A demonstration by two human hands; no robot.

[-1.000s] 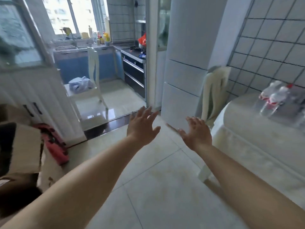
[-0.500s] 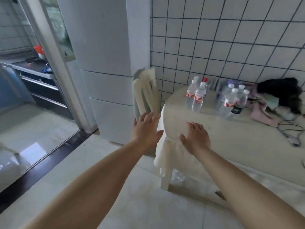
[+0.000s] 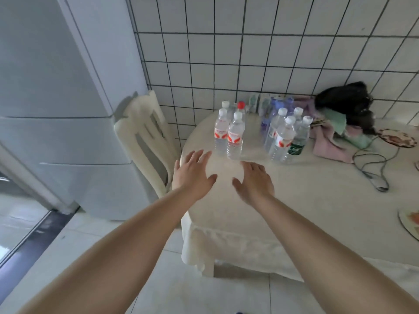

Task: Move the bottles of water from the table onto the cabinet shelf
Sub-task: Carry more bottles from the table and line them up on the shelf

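While both hands [image 3: 192, 173] [image 3: 254, 180] hover spread, empty — two bottle clusters [image 3: 230, 132] [image 3: 286, 134] stand: four and roughly six.

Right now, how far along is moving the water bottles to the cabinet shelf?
Nothing looks done: two clusters of bottles stand on the table, a left cluster and a right cluster. In hand: nothing; the left hand and right hand are open, short of the bottles. Left: every bottle. The shelf is out of view.
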